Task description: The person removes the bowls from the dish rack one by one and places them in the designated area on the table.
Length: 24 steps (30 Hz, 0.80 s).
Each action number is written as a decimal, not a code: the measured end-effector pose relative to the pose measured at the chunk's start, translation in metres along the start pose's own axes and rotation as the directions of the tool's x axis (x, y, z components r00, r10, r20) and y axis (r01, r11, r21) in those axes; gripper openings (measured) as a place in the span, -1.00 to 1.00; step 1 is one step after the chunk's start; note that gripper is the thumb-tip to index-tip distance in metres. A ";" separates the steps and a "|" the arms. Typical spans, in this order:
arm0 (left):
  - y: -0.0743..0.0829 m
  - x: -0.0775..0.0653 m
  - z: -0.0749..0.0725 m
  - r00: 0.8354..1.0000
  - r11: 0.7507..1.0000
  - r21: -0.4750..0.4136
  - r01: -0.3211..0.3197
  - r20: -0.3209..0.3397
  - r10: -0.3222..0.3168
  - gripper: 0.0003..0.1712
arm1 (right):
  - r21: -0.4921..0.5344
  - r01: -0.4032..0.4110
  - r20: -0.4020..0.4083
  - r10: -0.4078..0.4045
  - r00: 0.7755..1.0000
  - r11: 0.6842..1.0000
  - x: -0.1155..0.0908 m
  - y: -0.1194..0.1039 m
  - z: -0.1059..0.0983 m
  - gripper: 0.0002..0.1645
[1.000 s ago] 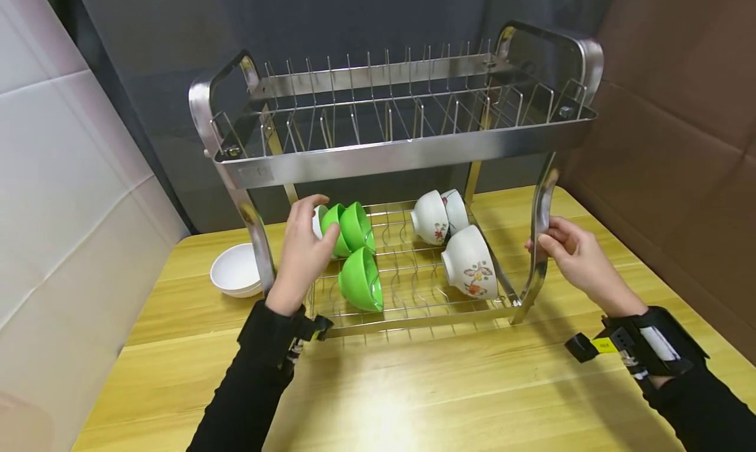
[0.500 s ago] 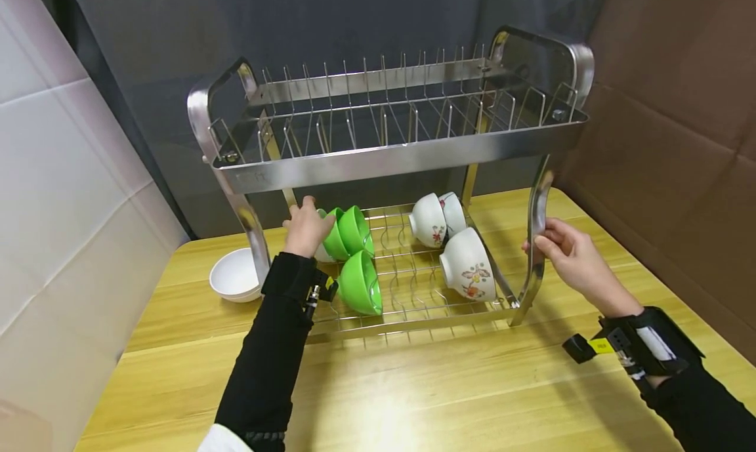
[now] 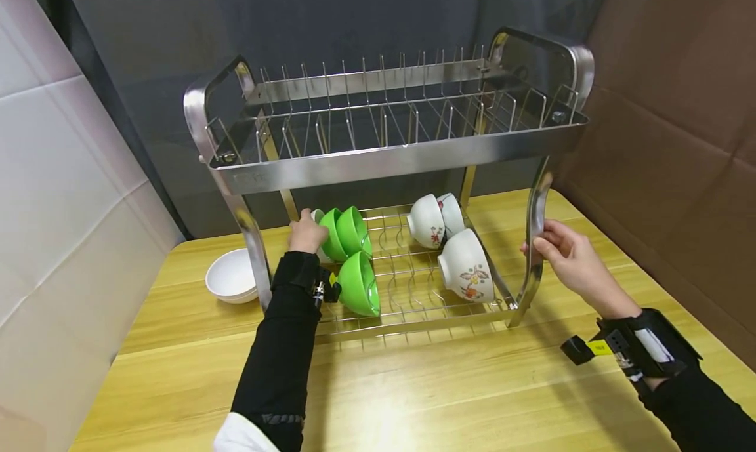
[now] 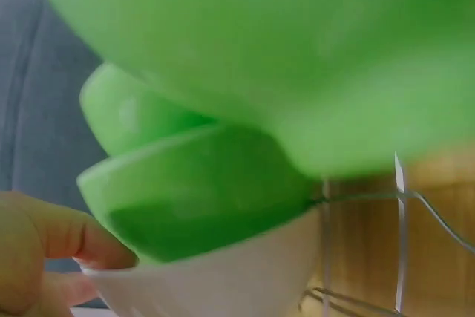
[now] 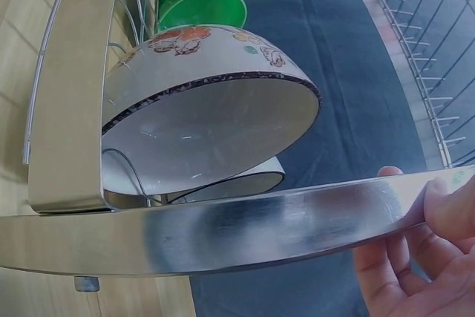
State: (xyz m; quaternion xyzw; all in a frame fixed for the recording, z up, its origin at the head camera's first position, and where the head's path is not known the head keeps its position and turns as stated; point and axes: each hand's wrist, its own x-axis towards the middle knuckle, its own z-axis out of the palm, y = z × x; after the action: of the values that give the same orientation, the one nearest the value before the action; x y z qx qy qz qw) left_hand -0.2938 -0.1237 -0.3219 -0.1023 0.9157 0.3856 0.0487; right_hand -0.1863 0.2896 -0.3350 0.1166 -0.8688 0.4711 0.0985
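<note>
In the frame's centre-left, the left hand (image 3: 306,235) pinches a white round bowl (image 4: 223,287), left of green round bowls (image 3: 333,237). At right, the right hand (image 3: 569,262) grips the silver metal rack (image 3: 401,163).

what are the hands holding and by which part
Left hand: a white bowl, by its rim. Right hand: the rack, by its right upright.

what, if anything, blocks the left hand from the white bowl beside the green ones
Nothing visible: the left hand pinches the rim of the white bowl. The adjacent green bowl sits close on the right in the head view, but not between them.
</note>
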 end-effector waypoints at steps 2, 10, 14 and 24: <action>-0.004 0.001 0.001 1.000 0.999 -0.051 0.006 0.003 -0.006 -0.17 | -0.001 0.004 -0.001 -0.004 1.000 1.000 0.000 0.001 0.000 -0.57; -0.007 0.003 0.005 0.999 0.987 -0.154 0.034 -0.023 -0.038 -0.19 | 0.007 0.000 0.002 0.000 1.000 1.000 0.000 0.002 0.000 -0.57; -0.006 0.003 0.006 0.998 0.987 -0.157 0.041 -0.035 -0.047 -0.19 | 0.006 -0.003 0.003 0.003 1.000 1.000 -0.001 0.001 0.000 -0.57; -0.005 0.002 0.009 0.994 0.988 -0.150 0.022 -0.101 -0.037 -0.25 | 0.009 0.003 0.002 -0.003 1.000 1.000 0.000 0.001 0.000 -0.57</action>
State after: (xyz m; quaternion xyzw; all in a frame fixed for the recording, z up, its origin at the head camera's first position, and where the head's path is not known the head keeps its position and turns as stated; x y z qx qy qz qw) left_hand -0.2945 -0.1209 -0.3326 -0.1391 0.8840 0.4463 -0.0011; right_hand -0.1864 0.2900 -0.3362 0.1190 -0.8666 0.4747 0.0977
